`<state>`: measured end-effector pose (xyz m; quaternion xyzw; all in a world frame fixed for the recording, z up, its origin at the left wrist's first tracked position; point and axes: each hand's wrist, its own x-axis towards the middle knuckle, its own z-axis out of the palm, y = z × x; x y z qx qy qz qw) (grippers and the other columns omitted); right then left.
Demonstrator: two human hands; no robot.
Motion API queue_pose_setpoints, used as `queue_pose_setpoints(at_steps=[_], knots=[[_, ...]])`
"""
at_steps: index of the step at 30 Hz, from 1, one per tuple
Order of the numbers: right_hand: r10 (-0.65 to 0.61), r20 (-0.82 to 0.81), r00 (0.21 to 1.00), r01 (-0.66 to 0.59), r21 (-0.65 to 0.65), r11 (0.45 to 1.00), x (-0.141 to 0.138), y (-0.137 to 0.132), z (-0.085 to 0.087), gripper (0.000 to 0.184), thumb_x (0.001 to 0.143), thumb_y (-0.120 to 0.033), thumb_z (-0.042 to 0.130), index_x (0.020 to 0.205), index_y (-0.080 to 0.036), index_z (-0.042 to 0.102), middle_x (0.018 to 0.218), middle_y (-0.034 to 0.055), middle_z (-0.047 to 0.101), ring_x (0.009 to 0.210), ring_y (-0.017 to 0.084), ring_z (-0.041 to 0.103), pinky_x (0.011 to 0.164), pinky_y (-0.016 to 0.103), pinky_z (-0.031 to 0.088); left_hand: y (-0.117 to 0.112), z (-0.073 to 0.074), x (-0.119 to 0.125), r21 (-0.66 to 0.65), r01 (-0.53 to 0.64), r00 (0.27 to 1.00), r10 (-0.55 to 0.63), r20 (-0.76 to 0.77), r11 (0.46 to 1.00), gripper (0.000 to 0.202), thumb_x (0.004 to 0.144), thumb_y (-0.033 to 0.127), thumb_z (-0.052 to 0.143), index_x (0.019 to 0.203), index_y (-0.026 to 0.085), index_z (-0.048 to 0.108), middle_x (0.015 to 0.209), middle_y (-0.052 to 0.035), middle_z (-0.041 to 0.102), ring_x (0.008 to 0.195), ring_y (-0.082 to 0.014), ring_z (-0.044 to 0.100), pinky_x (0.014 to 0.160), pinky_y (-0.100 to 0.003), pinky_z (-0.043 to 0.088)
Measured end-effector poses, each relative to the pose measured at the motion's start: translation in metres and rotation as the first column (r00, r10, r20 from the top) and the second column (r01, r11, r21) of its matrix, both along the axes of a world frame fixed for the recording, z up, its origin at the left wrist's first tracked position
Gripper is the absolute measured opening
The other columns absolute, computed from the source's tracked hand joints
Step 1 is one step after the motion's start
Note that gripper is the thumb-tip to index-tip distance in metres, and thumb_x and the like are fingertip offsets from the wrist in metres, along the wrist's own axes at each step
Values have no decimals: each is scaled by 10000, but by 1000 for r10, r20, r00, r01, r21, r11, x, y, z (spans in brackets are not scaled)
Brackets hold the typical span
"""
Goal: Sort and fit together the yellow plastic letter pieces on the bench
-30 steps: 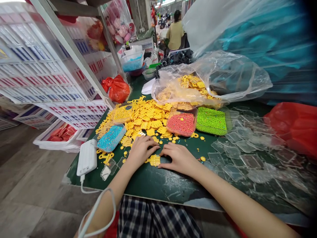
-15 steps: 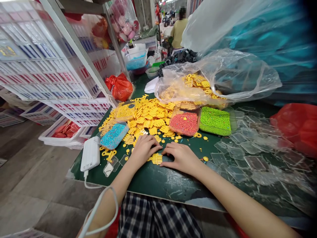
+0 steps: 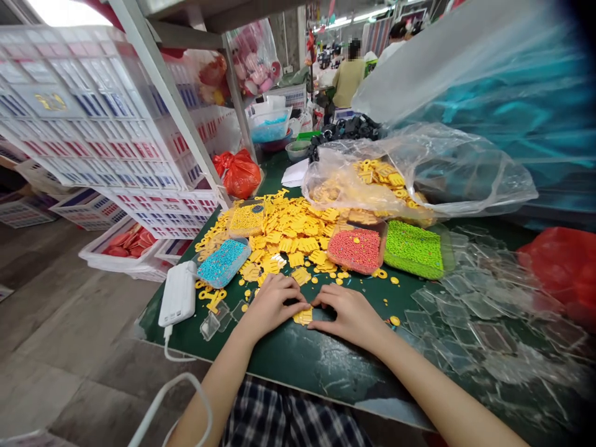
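Note:
A small flat yellow plastic piece with ridges (image 3: 303, 316) lies near the table's front edge, between my two hands. My left hand (image 3: 274, 305) is closed on its left and upper side, with thumb and forefinger pinched at the top edge. My right hand (image 3: 347, 310) curves in from the right. Its forefinger meets the left fingertips at the upper corner, and its thumb is at the right edge. Any tiny part under the fingertips is hidden. Just beyond the hands spreads a heap of similar yellow pieces (image 3: 298, 226).
Open boxes hold blue beads (image 3: 223, 262), yellow beads (image 3: 246, 220), red beads (image 3: 354, 249) and green beads (image 3: 414, 248). Clear plastic plates (image 3: 465, 304) cover the right side. A white power bank (image 3: 177, 295) with a cable lies left. Behind stands a plastic bag (image 3: 447, 167) of yellow pieces.
The view has tilted up, so everything sits lower in the picture. My left fingertips have moved in onto the top of the yellow piece, closer to my right fingertips.

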<state>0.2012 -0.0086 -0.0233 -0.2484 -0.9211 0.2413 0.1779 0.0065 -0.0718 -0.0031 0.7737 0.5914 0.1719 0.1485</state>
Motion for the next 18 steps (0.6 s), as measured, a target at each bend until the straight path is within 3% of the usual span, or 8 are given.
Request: queue_pose_setpoints(at_steps=[3, 5, 9, 11, 14, 18], knots=[[-3, 7, 1000, 3, 8, 1000, -1, 0, 0, 281, 722, -404, 788, 840, -201, 632, 813, 12, 651, 774, 187, 613, 668, 291, 452, 2, 6, -7, 118, -51, 998, 46, 44, 992, 155, 911, 352, 611, 878, 237, 710, 909, -10, 682, 900, -176, 587, 832, -325, 400], [4, -6, 1000, -4, 18, 1000, -1, 1, -1, 276, 721, -395, 790, 835, -206, 623, 800, 6, 647, 761, 183, 609, 653, 286, 446, 10, 16, -22, 215, -156, 987, 144, 69, 964, 212, 942, 359, 543, 893, 222, 697, 911, -29, 702, 884, -187, 606, 830, -331, 423], [23, -31, 999, -22, 44, 999, -2, 2, -6, 284, 742, -420, 767, 819, -205, 599, 786, 6, 645, 729, 176, 597, 629, 284, 430, 46, 51, -77, 310, -439, 890, 455, 21, 843, 290, 944, 365, 472, 922, 189, 702, 921, -57, 726, 859, -215, 630, 783, -314, 453], [26, -39, 999, -25, 49, 998, -2, 2, -7, 288, 751, -435, 756, 823, -208, 594, 787, 8, 645, 723, 175, 594, 625, 283, 423, 68, 68, -108, 256, -522, 815, 564, -132, 814, 312, 934, 377, 473, 958, 176, 710, 967, -70, 728, 859, -233, 642, 740, -301, 447], [20, -39, 999, -18, 55, 998, -2, 2, -8, 294, 743, -431, 766, 830, -210, 592, 800, 11, 649, 748, 185, 601, 635, 288, 419, 99, 83, -143, 98, -547, 727, 530, -438, 831, 326, 920, 420, 494, 984, 194, 720, 1002, -70, 732, 901, -246, 657, 698, -270, 423], [18, -21, 1000, -17, 39, 999, -2, 3, -7, 317, 733, -447, 772, 839, -208, 592, 806, 9, 649, 753, 186, 603, 621, 282, 401, 126, 82, -161, 4, -559, 689, 467, -554, 829, 226, 800, 402, 655, 816, 192, 734, 869, -80, 742, 891, -274, 661, 670, -255, 407]])
